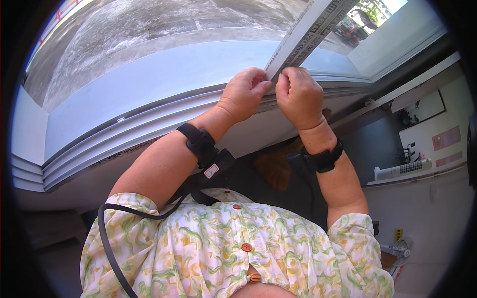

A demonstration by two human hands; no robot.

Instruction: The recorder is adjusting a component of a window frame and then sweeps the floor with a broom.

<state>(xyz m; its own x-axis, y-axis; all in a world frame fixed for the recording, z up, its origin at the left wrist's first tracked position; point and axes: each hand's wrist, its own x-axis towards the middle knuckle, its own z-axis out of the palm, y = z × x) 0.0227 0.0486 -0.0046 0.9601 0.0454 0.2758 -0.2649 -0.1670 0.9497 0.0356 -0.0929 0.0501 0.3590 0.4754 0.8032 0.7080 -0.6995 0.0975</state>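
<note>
A white upright window frame bar rises from the sill, with a strip of printed film along its right face. My left hand is at the bar's lower left edge, thumb and fingers pinched together. My right hand is closed beside the bar's lower right side, its fingers curled in and knuckles up. Whatever either hand pinches is too small or hidden to make out. Both hands hover over the window's inner track. Each wrist wears a black strap with a small device.
A wide white sill lies beyond the tracks, with concrete ground outside. A black cable loops by my left sleeve. At the right are a white tower fan, a wall with papers and a dark rail. A brown object lies below.
</note>
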